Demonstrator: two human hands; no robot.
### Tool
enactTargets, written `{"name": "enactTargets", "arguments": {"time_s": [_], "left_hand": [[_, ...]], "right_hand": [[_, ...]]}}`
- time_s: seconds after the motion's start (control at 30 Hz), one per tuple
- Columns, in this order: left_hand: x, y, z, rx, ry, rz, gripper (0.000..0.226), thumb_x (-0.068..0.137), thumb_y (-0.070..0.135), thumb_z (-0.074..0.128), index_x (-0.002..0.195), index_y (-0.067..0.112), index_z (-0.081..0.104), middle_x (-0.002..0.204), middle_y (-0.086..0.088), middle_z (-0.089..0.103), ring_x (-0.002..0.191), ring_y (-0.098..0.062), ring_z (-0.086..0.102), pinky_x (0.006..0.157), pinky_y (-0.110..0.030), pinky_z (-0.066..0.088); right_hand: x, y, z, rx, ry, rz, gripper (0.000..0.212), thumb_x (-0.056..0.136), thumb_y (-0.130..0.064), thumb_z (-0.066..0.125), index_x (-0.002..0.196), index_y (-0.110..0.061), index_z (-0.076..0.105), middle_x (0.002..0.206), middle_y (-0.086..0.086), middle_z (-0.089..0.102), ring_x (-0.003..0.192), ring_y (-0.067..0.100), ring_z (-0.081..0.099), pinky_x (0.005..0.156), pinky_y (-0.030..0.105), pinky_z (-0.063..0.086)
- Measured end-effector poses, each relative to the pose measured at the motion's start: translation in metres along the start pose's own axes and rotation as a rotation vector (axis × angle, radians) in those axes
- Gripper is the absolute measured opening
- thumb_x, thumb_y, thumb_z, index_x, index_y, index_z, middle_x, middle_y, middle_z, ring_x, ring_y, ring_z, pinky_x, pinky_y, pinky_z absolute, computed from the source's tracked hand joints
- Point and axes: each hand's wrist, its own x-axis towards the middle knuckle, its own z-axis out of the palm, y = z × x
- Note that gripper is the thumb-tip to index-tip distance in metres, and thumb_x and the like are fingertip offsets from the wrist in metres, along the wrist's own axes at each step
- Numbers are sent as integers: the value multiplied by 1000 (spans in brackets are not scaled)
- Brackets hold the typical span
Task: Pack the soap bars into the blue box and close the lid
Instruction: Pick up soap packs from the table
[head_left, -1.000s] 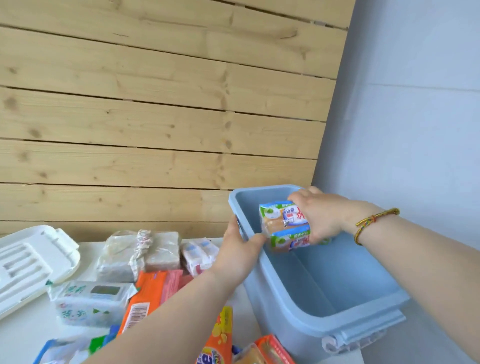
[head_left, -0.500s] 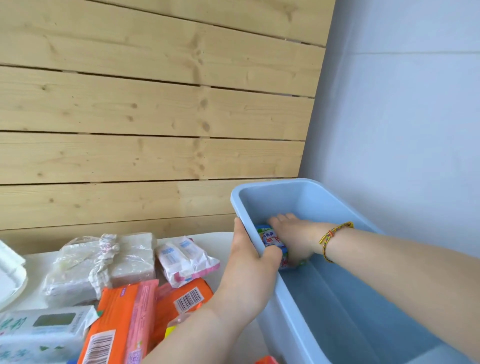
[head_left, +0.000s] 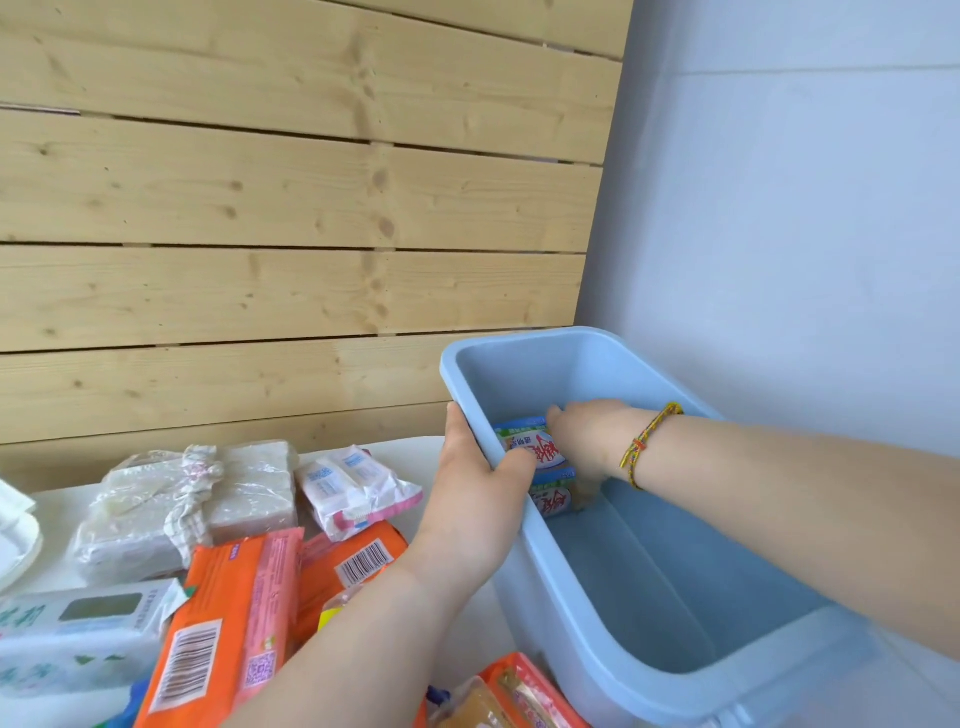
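Observation:
The blue box (head_left: 571, 335) stands open at the right of the white table, against the grey wall. My left hand (head_left: 478, 499) grips its left rim, thumb inside. My right hand (head_left: 587, 431), with a woven bracelet on the wrist, reaches down into the far left corner. There it lies against a green, white and red soap pack (head_left: 540, 454) resting on the box floor, fingers along its far side. The remainder of the box floor is bare. More soap packs lie on the table to the left of the box.
Left of the box lie two orange soap packs (head_left: 234, 613), clear-wrapped pale blocks (head_left: 182, 499), a white and pink pack (head_left: 353, 483) and a white-green carton (head_left: 78, 634). Another orange pack (head_left: 519, 696) sits at the bottom edge. The white lid (head_left: 15, 530) peeks in at far left. A wooden plank wall stands behind.
My right hand has carried the soap pack from above the rim down to the box floor, and more of the pack now shows beside the hand. My left hand stays on the rim.

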Motion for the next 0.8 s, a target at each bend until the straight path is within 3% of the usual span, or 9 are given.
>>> {"name": "enactTargets", "arguments": {"time_s": [0.1, 0.2, 0.33, 0.53, 0.63, 0.73, 0.8], "left_hand": [[-1, 0, 0, -4, -1, -2, 37, 85, 7, 44, 117, 25, 44, 101, 1, 64, 75, -3, 59, 48, -3, 44], [0, 0, 0, 3, -4, -11, 32, 86, 10, 46, 111, 29, 42, 105, 0, 64, 79, -7, 61, 55, -10, 48], [3, -2, 0, 7, 8, -16, 33, 87, 10, 44, 111, 32, 40, 105, 0, 63, 77, -6, 60, 51, -9, 48], [1, 0, -1, 19, -3, 10, 32, 88, 8, 43, 107, 33, 39, 85, 11, 58, 69, 2, 55, 41, 0, 41], [-3, 4, -3, 78, 17, 9, 26, 89, 12, 44, 106, 31, 42, 84, 9, 59, 58, 8, 58, 40, 1, 39], [-17, 12, -8, 180, 17, -16, 20, 92, 26, 44, 111, 22, 46, 102, 5, 58, 74, -4, 55, 46, 0, 39], [-33, 16, -16, 301, 15, -34, 33, 93, 32, 40, 122, 16, 45, 118, 7, 51, 98, -14, 52, 68, -6, 39]], "right_hand": [[2, 0, 7, 8, 91, -7, 54, 84, -18, 64, 129, -3, 37, 130, 10, 54, 117, 29, 56, 89, 34, 48], [7, -2, 13, 11, 183, -30, 48, 86, -13, 59, 127, -1, 38, 128, 12, 56, 115, 30, 58, 85, 35, 49], [8, -2, 18, 56, 227, -44, 48, 83, -16, 62, 122, -2, 38, 117, 13, 62, 105, 31, 62, 67, 31, 41], [-3, 3, -1, 96, 70, -37, 71, 74, -25, 73, 129, -4, 33, 122, 14, 58, 109, 31, 60, 73, 32, 44], [-21, 12, -20, 154, 62, -31, 66, 74, -29, 74, 125, -2, 41, 123, 15, 59, 102, 29, 59, 74, 30, 45], [-57, 22, -31, 243, 174, -12, 55, 82, -32, 65, 123, 2, 51, 125, 17, 60, 110, 31, 58, 86, 33, 49], [-87, 24, -32, 365, 235, -9, 50, 85, -30, 61, 122, 2, 54, 125, 17, 61, 115, 31, 56, 93, 36, 47]]}}
